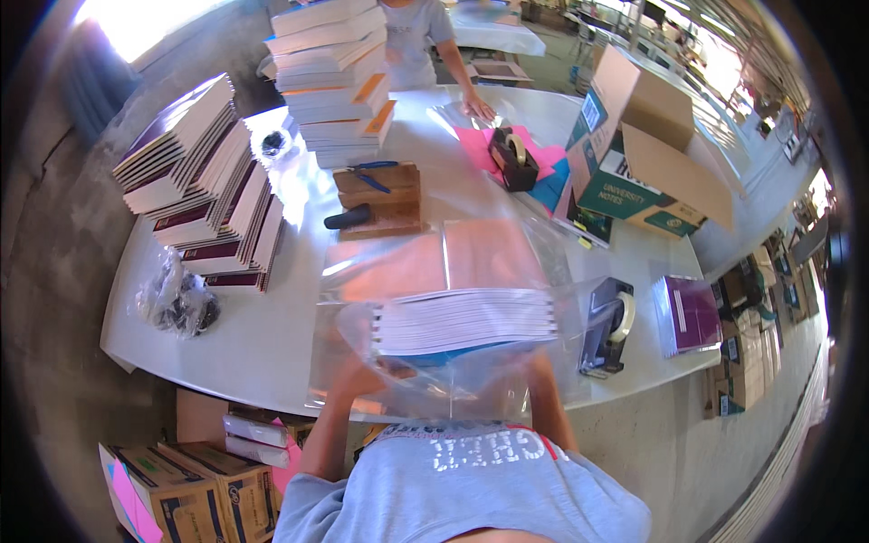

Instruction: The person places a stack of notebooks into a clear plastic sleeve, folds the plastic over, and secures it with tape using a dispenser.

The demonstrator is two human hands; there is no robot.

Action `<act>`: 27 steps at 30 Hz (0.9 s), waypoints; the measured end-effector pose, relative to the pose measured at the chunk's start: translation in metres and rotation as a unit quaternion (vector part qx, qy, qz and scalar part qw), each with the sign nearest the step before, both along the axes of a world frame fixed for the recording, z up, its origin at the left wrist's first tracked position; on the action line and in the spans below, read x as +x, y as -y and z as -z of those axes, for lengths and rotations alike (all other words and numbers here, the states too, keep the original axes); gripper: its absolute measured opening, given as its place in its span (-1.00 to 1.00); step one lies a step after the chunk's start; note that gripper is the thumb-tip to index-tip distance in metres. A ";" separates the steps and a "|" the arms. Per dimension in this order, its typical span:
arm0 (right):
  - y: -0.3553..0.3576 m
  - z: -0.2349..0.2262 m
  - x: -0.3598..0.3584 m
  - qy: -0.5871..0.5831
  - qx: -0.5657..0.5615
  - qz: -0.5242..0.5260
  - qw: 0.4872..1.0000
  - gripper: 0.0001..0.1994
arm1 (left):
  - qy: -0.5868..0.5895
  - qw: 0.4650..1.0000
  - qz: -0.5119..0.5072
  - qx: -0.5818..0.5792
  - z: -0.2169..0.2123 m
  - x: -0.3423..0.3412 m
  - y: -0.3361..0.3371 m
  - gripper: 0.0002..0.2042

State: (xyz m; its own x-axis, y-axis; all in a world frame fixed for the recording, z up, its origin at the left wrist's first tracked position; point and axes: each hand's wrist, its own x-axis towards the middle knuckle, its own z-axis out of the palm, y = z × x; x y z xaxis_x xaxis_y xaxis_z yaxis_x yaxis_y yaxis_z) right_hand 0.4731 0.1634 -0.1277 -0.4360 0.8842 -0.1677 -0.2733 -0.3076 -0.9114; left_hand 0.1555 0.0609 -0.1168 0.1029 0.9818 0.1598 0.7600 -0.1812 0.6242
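A stack of spiral-bound notebooks (463,321) with white page edges and a blue cover underneath is tilted up in front of me, at the table's near edge. Clear plastic bag film (444,394) surrounds the stack and spreads over the tabletop. My left hand (367,373) is closed on the stack's lower left side, its fingers partly covered by the film. At the lower right corner my right hand (538,362) grips the same stack; most of its fingers are hidden. Orange-tinted sheets (389,262) lie under more film just beyond.
Tape dispensers stand to the right (608,328) and farther back (513,161). Tall notebook stacks (213,190) rise at left. Blue-handled pliers (369,176) lie on a cardboard piece (394,206). An open carton (634,163) sits back right. A co-worker's hand (477,105) rests across the table.
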 end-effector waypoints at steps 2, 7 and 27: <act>0.005 -0.007 -0.015 0.084 0.094 -0.005 0.992 -0.23 | -0.025 0.996 0.044 -0.072 0.047 -0.020 -0.002 -0.11; -0.011 -0.053 -0.025 -0.071 0.389 0.080 0.915 0.03 | 0.423 0.863 -0.044 0.272 -0.070 0.027 -0.032 -0.23; 0.017 -0.082 -0.015 0.127 0.460 0.162 0.864 -0.40 | 0.120 0.947 -0.053 0.294 -0.053 -0.026 0.007 -0.43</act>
State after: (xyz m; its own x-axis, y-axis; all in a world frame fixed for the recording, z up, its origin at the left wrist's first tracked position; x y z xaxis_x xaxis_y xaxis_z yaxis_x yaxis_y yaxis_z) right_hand 0.4581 0.1466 -0.0455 -0.1935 0.7625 0.6174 0.0350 0.6343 -0.7723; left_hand 0.1298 0.0536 -0.0635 -0.0991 0.7186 0.6883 0.6420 -0.4823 0.5960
